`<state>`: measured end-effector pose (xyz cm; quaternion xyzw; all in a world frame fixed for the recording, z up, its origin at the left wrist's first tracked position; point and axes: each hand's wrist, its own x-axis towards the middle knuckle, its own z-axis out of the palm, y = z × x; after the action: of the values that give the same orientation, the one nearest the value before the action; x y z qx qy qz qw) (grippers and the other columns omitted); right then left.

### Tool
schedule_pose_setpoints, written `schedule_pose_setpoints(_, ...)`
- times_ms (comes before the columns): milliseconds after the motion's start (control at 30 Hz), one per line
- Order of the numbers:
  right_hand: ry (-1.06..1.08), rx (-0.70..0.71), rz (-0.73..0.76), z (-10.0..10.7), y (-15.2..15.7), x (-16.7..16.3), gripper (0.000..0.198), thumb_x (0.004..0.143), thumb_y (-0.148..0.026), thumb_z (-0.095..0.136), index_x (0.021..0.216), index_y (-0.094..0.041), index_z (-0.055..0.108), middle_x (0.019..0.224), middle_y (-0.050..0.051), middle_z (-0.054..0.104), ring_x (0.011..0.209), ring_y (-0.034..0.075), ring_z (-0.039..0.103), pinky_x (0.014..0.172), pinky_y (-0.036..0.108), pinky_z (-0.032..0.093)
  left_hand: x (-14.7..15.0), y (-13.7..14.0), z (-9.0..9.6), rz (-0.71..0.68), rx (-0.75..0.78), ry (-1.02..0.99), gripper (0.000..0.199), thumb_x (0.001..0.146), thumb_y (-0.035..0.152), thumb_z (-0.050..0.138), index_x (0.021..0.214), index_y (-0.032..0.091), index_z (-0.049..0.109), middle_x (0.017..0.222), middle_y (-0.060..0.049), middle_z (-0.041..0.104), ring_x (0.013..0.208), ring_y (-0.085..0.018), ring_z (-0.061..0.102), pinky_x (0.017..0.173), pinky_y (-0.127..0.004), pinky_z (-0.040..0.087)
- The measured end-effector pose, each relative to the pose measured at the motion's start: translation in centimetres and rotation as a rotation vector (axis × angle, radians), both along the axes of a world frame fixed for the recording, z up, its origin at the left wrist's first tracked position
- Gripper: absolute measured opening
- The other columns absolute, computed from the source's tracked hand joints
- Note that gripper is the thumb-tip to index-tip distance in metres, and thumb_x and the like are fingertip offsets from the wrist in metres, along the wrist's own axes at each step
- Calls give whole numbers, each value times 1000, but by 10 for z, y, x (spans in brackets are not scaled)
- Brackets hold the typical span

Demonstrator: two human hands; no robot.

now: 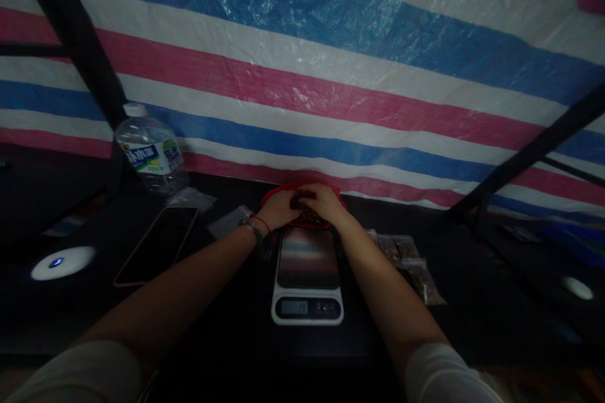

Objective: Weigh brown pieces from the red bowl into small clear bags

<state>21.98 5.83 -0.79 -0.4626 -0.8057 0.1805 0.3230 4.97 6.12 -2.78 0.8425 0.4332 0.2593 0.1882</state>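
Both hands reach into a red container [339, 194] at the back of the black table, which holds small brown pieces [309, 217] too dim to name. My left hand [280, 206] wears a red cord and a beaded bracelet; its fingers curl down into the container. Close against it, my right hand [325, 201] bends its fingers over the pieces. Shadow hides what either hand grips. In front of the container lies a white kitchen scale [308, 264] with a shiny plate and a lit display. Small filled zip bags [423, 280] lie right of my right forearm.
A large clear plastic bottle [154, 151] stands at the back left. Near it lie a phone [158, 245], clear plastic bags [229, 221] and a white oval device [63, 262]. Striped sheeting [302, 82] hangs behind the table, with dark slanted frame bars [529, 145] at the sides.
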Motion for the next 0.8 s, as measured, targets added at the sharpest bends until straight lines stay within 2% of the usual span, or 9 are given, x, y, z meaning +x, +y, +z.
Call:
schedule_pose_setpoints(167,-19,112,-75,1,3,1,33,82,-4,50,102,-18,73,107,6,72,102,18,63,97,33,45,-1,3,1,72,4,72,28,77,25,62,102,16,68,101,-9,72,95,-22,67,82,-27,49)
schedule_pose_setpoints(267,-186,40,-123,2,0,1,37,78,1,46,94,-16,75,99,7,74,97,19,65,93,31,46,-4,7,3,153,0,126,23,78,29,62,95,15,68,95,-10,72,89,-23,67,78,-28,49)
schedule_pose_setpoints(367,-352,-69,4,-3,-4,-4,29,80,-7,56,101,-16,74,105,9,73,98,21,66,91,30,47,-8,11,4,200,13,155,23,79,30,62,95,14,66,94,-12,71,89,-24,67,78,-29,48)
schedule_pose_setpoints(467,-383,-91,112,-11,-7,-9,33,80,-19,67,112,-15,71,118,12,69,107,24,64,95,31,46,-10,12,3,195,33,182,22,78,26,61,96,14,66,96,-13,70,91,-24,67,80,-29,48)
schedule_pose_setpoints(567,-382,-126,151,-14,-6,-9,30,82,-14,63,110,-16,72,116,11,71,103,21,65,91,28,47,-11,12,0,163,39,205,24,79,26,61,99,14,66,100,-14,70,93,-25,67,82,-30,49)
schedule_pose_setpoints(700,-513,-161,34,-9,-1,-2,29,81,-5,56,101,-15,75,102,11,75,90,20,68,80,27,48,-11,10,0,157,19,226,27,80,27,62,103,15,66,103,-14,70,94,-24,67,81,-29,49)
schedule_pose_setpoints(800,-559,-168,13,-6,0,3,27,80,-11,62,105,-16,74,103,10,75,90,21,68,78,26,48,-10,8,4,149,2,223,26,79,25,62,102,16,66,102,-12,71,93,-24,68,81,-28,49)
